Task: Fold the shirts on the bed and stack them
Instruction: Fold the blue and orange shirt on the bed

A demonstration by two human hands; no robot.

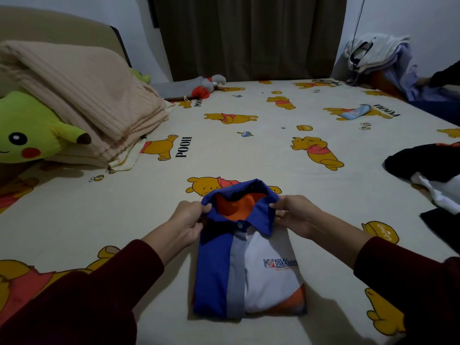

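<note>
On a cream bed sheet [249,150] printed with yellow bears (dark curtain [249,36] behind), the left hand [189,224] and right hand [295,216] each pinch the collar of the folded blue, white and orange shirt [246,265].

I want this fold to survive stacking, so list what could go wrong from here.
1. Both hands, left hand and right hand, pinch only the blue collar of the folded blue, grey and white shirt; lifting from there may let the folds drop open.
2. The loose black and white garments lie unfolded at the right of the bed, leaving little tidy room there.
</note>
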